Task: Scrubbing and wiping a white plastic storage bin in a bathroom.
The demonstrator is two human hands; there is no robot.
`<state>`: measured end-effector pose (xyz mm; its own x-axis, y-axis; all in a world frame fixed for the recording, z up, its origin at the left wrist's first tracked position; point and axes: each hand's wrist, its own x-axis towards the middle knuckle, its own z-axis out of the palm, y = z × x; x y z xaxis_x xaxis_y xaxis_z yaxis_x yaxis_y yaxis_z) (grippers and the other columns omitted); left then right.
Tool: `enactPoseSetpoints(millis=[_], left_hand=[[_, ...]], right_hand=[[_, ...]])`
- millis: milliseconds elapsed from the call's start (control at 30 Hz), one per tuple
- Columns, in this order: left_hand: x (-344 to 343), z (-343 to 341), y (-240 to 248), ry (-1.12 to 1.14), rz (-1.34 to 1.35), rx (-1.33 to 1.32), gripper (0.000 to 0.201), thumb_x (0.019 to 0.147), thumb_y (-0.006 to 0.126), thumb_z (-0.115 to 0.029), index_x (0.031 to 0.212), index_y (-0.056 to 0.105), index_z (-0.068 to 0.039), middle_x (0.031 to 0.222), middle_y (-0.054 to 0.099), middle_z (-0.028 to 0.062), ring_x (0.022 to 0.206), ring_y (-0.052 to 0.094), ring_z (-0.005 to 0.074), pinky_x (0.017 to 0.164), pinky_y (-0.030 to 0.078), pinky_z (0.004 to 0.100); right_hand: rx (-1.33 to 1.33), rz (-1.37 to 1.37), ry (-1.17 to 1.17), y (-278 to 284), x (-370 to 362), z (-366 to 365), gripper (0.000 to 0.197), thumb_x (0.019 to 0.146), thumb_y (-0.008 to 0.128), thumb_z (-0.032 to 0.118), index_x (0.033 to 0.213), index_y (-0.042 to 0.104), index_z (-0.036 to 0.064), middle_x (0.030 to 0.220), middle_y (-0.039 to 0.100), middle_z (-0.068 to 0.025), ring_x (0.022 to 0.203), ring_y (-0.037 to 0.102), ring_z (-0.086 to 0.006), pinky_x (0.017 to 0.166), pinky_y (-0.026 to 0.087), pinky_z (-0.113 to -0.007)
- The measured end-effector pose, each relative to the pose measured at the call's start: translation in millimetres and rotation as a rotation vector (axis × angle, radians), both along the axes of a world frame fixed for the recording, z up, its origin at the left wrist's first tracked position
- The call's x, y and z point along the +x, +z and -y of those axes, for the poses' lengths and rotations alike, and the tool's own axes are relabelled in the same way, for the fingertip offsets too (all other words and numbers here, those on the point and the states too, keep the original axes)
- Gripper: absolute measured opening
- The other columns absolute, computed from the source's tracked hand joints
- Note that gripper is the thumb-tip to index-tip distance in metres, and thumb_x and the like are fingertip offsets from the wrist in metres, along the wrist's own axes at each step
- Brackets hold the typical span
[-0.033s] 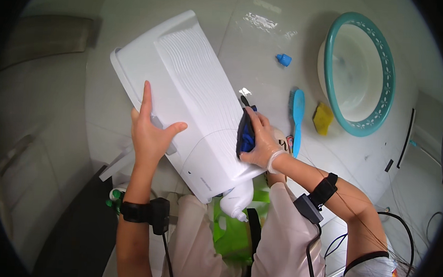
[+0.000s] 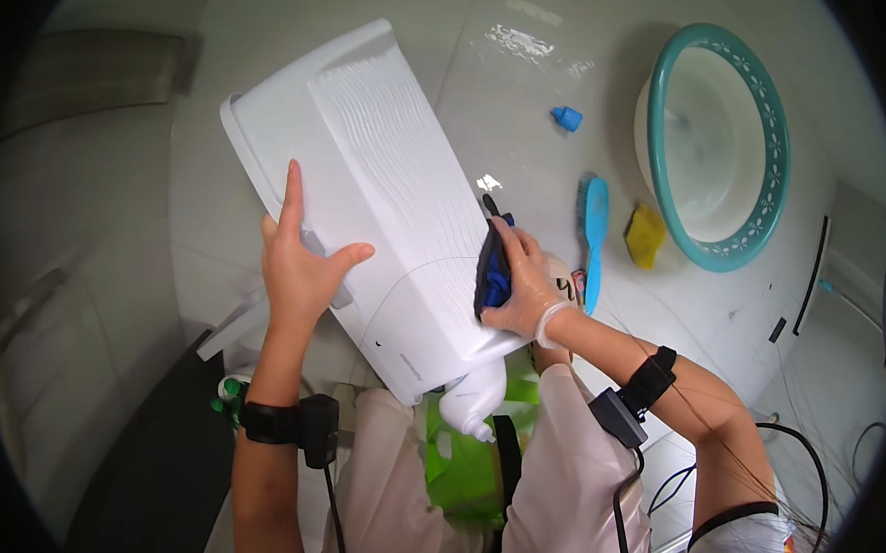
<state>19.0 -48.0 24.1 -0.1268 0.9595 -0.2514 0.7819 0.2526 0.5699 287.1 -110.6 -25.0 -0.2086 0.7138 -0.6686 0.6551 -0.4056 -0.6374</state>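
Observation:
A white plastic housing with a wavy ribbed face lies slanted in front of me, its lower end near my knees. My left hand rests at its left edge, forefinger and thumb spread over the white surface; the other fingers are partly hidden. My right hand, in a thin clear glove, is closed around a black and blue scrubbing pad or brush, whose exact kind is unclear. The pad is held at the housing's right edge, against the ribbed side. Beneath the lower end, a white bottle-like piece with a nozzle shows.
A teal-rimmed basin stands at the far right. Near it are a yellow sponge, a blue brush and a small blue cap. A green bag lies between my legs. Cables run beside my right arm.
My right hand and the pad have shifted very slightly to the right. The left hand and the housing show no clear movement.

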Motion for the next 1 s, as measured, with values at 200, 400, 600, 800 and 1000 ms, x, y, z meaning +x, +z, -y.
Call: enactPoseSetpoints(millis=[200, 400, 600, 800, 1000], left_hand=[[10, -2, 2, -0.026, -0.027, -0.060, 0.115, 0.052, 0.088, -0.010, 0.151, 0.032, -0.021, 0.106, 0.050, 0.0125, 0.099, 0.056, 0.0274, 0.090, 0.048, 0.0369], [18, -4, 7, -0.007, -0.024, -0.057, 0.115, 0.050, 0.088, -0.011, 0.151, 0.033, -0.022, 0.103, 0.051, 0.0120, 0.098, 0.057, 0.0277, 0.090, 0.049, 0.0371], [12, -1, 4, -0.013, -0.041, -0.064, 0.116, 0.049, 0.088, -0.012, 0.151, 0.034, -0.023, 0.101, 0.051, 0.0117, 0.096, 0.058, 0.0273, 0.089, 0.049, 0.0367], [11, 0, 3, -0.039, -0.016, -0.030, 0.114, 0.052, 0.087, -0.012, 0.151, 0.033, -0.022, 0.103, 0.050, 0.0117, 0.097, 0.057, 0.0267, 0.089, 0.049, 0.0367], [7, -1, 2, -0.035, 0.001, -0.013, 0.111, 0.054, 0.087, -0.011, 0.151, 0.033, -0.021, 0.104, 0.050, 0.0113, 0.099, 0.056, 0.0258, 0.090, 0.049, 0.0362]], right_hand=[[-0.200, 0.123, 0.050, 15, 5, 21, 0.122, 0.053, 0.082, 0.018, 0.152, 0.010, 0.0177, 0.144, 0.028, -0.0273, 0.130, 0.034, -0.0481, 0.111, 0.032, -0.047], [-0.293, 0.157, 0.027, 23, 4, 22, 0.125, 0.053, 0.082, 0.021, 0.153, 0.007, 0.0173, 0.143, 0.032, -0.0255, 0.129, 0.040, -0.0440, 0.106, 0.039, -0.044], [-0.154, 0.137, 0.104, 25, 7, 21, 0.119, 0.055, 0.081, 0.022, 0.151, 0.013, 0.0069, 0.135, 0.041, -0.0281, 0.114, 0.053, -0.0428, 0.097, 0.046, -0.039], [0.031, 0.069, -0.019, 13, 7, 16, 0.097, 0.058, 0.081, 0.024, 0.141, 0.036, -0.0003, 0.120, 0.054, -0.0277, 0.109, 0.056, -0.0412, 0.096, 0.046, -0.039], [0.139, -0.072, -0.270, -4, 3, -9, 0.071, 0.066, 0.084, 0.023, 0.126, 0.052, 0.0027, 0.113, 0.056, -0.0202, 0.102, 0.058, -0.0351, 0.093, 0.047, -0.038]])
